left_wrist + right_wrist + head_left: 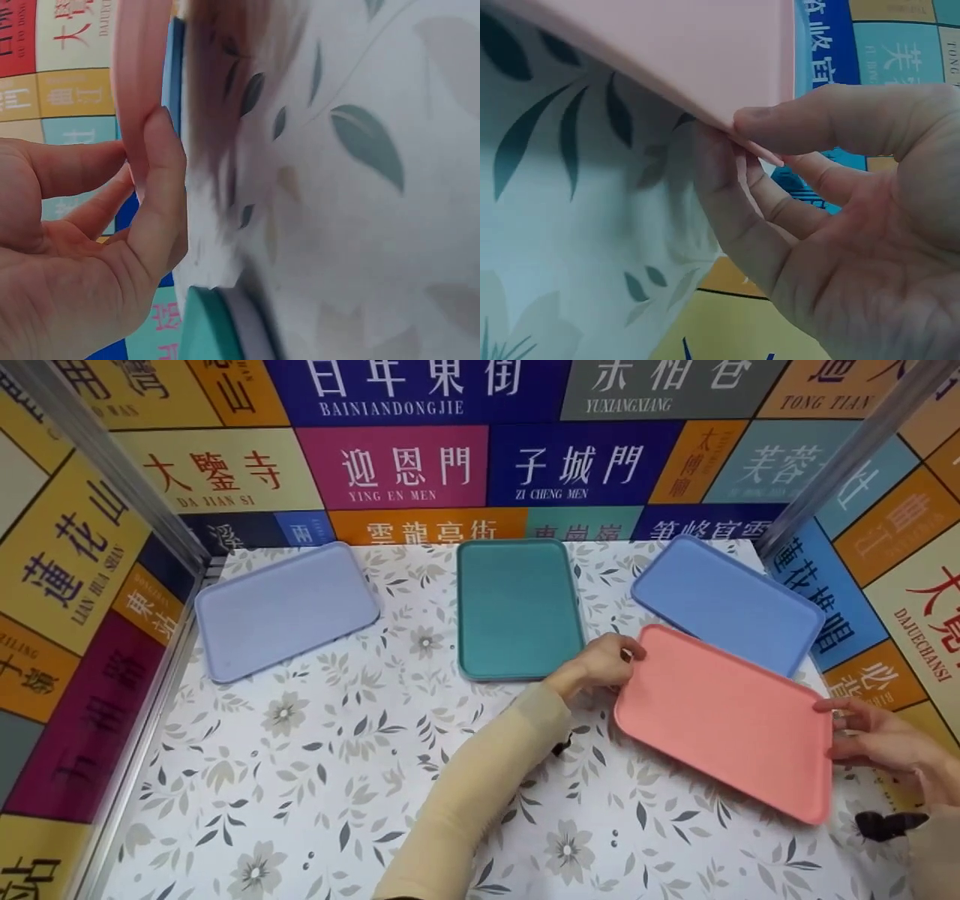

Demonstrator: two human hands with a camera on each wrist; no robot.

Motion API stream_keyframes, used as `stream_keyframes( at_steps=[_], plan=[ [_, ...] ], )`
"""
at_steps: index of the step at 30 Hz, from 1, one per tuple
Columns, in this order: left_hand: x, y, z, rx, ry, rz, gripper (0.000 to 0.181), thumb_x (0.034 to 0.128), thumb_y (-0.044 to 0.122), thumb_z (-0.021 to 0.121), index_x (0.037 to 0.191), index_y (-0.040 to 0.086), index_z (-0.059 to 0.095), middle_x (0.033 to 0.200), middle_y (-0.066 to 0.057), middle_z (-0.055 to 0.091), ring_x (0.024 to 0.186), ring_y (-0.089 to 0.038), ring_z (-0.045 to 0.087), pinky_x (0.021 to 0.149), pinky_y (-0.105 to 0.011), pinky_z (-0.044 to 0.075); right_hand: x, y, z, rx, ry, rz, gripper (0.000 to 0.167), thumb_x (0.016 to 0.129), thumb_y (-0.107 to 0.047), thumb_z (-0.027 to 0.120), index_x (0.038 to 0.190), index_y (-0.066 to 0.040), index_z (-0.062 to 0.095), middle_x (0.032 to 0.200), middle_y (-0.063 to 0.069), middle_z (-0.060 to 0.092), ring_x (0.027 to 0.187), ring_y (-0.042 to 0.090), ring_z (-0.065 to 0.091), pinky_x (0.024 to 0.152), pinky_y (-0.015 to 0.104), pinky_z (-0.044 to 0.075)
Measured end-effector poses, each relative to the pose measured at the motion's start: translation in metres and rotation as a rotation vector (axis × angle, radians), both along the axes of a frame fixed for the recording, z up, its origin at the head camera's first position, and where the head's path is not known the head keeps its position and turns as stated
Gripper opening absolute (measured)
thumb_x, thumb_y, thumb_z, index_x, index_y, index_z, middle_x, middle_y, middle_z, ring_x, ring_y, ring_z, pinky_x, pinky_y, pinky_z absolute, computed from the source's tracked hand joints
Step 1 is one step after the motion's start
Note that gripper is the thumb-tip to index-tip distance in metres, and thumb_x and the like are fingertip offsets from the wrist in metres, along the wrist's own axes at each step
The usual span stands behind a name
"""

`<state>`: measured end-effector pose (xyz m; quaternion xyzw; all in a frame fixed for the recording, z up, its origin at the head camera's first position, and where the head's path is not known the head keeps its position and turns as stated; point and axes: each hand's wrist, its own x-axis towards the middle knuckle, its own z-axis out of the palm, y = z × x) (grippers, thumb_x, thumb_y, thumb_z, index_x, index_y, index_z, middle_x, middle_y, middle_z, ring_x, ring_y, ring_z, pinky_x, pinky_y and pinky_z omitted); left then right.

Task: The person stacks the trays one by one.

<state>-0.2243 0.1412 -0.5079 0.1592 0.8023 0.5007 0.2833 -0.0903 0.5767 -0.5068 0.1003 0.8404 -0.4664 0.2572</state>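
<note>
Hands: two, both in use. Left hand [604, 660] pinches the coral tray [727, 724] at the tray's 10 o'clock corner, thumb and fingers parted only by the rim's thickness. Right hand [874, 735] pinches the opposite short end, tray's 3 o'clock, thumb on top, fingers curled beneath. Beige sleeves [472, 787] on both arms.

Coral tray: one, at 3 o'clock of the table, raised off the cloth at the gripped ends, overlapping the near edge of the blue tray [735, 600] in the head view. Blue: one, 2 o'clock. Green tray [517, 607]: one, 12 o'clock, long side running front to back. Lavender tray [289, 611]: one, 10 o'clock, set askew. A lavender-grey edge [244, 319] shows under the green one from the left wrist; possibly another tray, partly hidden.

Surface: white tablecloth [337, 795], grey leaves and flowers. Room: three walls [405, 465] of coloured blocks lettered in Chinese and Latin script; two metal posts [124, 461] at the corners.
</note>
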Motion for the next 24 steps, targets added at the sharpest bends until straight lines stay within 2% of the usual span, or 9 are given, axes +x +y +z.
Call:
stream_keyframes(
  at_steps=[4,7,11,12,14,19,24],
  plan=[
    [-0.005,-0.009,0.005,0.13,-0.086,0.015,0.051,0.0954,-0.013,0.055,0.142,0.0,0.072,0.102,-0.005,0.063,0.071,-0.01,0.058,0.063,-0.027,0.053,-0.002,-0.004,0.001,-0.063,0.051,-0.028,0.059,0.106,0.001,0.072,0.136,-0.047,0.055,0.11,-0.026,0.073,0.095,0.009,0.081,0.085,0.024,0.069],
    [-0.009,-0.015,0.009,0.196,-0.144,0.03,0.054,0.0945,-0.015,0.054,0.143,0.0,0.071,0.102,-0.006,0.064,0.071,-0.012,0.06,0.061,-0.032,0.056,-0.003,-0.005,0.002,-0.201,0.057,-0.087,0.06,0.106,0.007,0.068,0.138,-0.044,0.062,0.112,-0.02,0.077,0.094,0.011,0.081,0.083,0.026,0.069],
    [-0.014,-0.023,0.015,0.214,-0.181,0.041,0.06,0.0924,-0.016,0.055,0.146,0.005,0.071,0.101,-0.003,0.062,0.077,-0.013,0.064,0.059,-0.035,0.064,-0.006,-0.006,0.005,-0.421,0.078,-0.12,0.064,0.106,0.018,0.057,0.141,-0.034,0.068,0.117,-0.009,0.082,0.096,0.016,0.082,0.083,0.03,0.071],
    [-0.016,-0.026,0.016,0.221,-0.185,0.041,0.059,0.093,-0.016,0.056,0.146,0.005,0.071,0.102,-0.003,0.062,0.08,-0.013,0.065,0.059,-0.035,0.066,-0.008,-0.007,0.006,-0.448,0.081,-0.124,0.065,0.106,0.019,0.056,0.142,-0.033,0.069,0.117,-0.008,0.082,0.096,0.017,0.082,0.083,0.03,0.071],
    [-0.019,-0.031,0.019,0.242,-0.197,0.041,0.058,0.0944,-0.014,0.059,0.147,0.006,0.07,0.104,-0.003,0.062,0.084,-0.014,0.066,0.06,-0.036,0.067,-0.012,-0.009,0.008,-0.485,0.096,-0.132,0.066,0.105,0.021,0.055,0.146,-0.03,0.068,0.12,-0.008,0.083,0.097,0.017,0.083,0.083,0.032,0.071],
    [-0.027,-0.044,0.025,0.321,-0.233,0.047,0.055,0.0964,-0.011,0.062,0.149,0.006,0.069,0.11,-0.005,0.066,0.09,-0.015,0.07,0.061,-0.037,0.068,-0.025,-0.017,0.018,-0.493,0.099,-0.181,0.066,0.105,0.018,0.061,0.151,-0.029,0.066,0.122,-0.009,0.082,0.1,0.016,0.084,0.084,0.033,0.071],
    [-0.035,-0.057,0.028,0.363,-0.218,0.065,0.053,0.0961,-0.006,0.068,0.148,0.007,0.071,0.112,-0.006,0.07,0.093,-0.014,0.072,0.062,-0.037,0.069,-0.037,-0.024,0.027,-0.632,0.106,-0.183,0.067,0.105,0.023,0.053,0.151,-0.024,0.067,0.124,0.001,0.085,0.103,0.021,0.086,0.083,0.037,0.072]
  ],
)
